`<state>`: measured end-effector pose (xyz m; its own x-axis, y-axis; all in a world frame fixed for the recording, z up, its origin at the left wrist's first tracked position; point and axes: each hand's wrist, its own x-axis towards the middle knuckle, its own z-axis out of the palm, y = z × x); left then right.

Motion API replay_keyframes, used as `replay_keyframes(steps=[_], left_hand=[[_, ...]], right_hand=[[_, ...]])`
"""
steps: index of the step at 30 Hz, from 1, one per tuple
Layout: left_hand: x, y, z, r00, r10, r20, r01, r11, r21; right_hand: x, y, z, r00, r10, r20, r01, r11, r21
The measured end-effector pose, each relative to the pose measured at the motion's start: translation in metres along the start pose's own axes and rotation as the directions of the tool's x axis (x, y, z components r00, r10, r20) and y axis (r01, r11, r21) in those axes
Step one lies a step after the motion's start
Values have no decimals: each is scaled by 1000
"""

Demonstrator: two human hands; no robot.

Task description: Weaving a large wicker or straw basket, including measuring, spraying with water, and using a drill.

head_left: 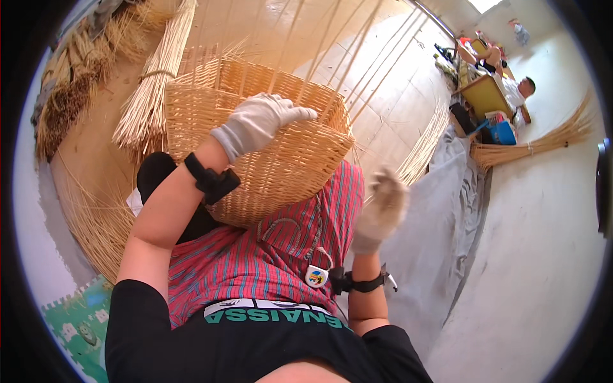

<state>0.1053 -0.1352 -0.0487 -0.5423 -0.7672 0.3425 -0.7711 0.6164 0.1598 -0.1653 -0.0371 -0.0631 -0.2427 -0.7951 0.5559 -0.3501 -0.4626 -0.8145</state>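
A half-woven wicker basket (274, 175) rests tilted on my lap, over a red striped apron (223, 274). Long upright stakes (341, 60) stick up from its far and right sides. My left hand (262, 121), in a pale work glove, is closed over the near rim, with one digit pointing right along the edge; part of its grip is hidden inside the basket. To the right of the basket, apart from it, my right hand (382, 214) wears a similar glove with darker fingers. Motion smears those fingers, and I cannot make out anything in them.
A tied bundle of wicker rods (153, 89) lies beyond the basket at left, near darker bundles (70, 96). More rods (428, 147) lie at right beside a grey sheet (434, 210). Farther off, a person (514, 92) sits near a blue container (501, 132) and another bundle (536, 143).
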Motion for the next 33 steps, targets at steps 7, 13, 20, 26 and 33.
replay_keyframes(steps=[7,13,20,26,33], left_hand=[[-1,-6,2,987,-135,-87,56,798,-601],[-2,6,12,922,-282,-266,40,751,-659],[-10,0,9,950,69,-304,-69,998,9],[5,46,11,913,66,-403,44,965,257],[30,91,37,966,-212,-150,230,967,111]], right_hand=[[51,-15,107,968,-143,207,173,976,-134],[119,-39,160,953,55,298,110,854,-509],[65,10,45,841,379,386,-444,891,92],[51,13,9,862,449,235,-489,859,151],[109,20,36,955,130,267,-40,947,-317]])
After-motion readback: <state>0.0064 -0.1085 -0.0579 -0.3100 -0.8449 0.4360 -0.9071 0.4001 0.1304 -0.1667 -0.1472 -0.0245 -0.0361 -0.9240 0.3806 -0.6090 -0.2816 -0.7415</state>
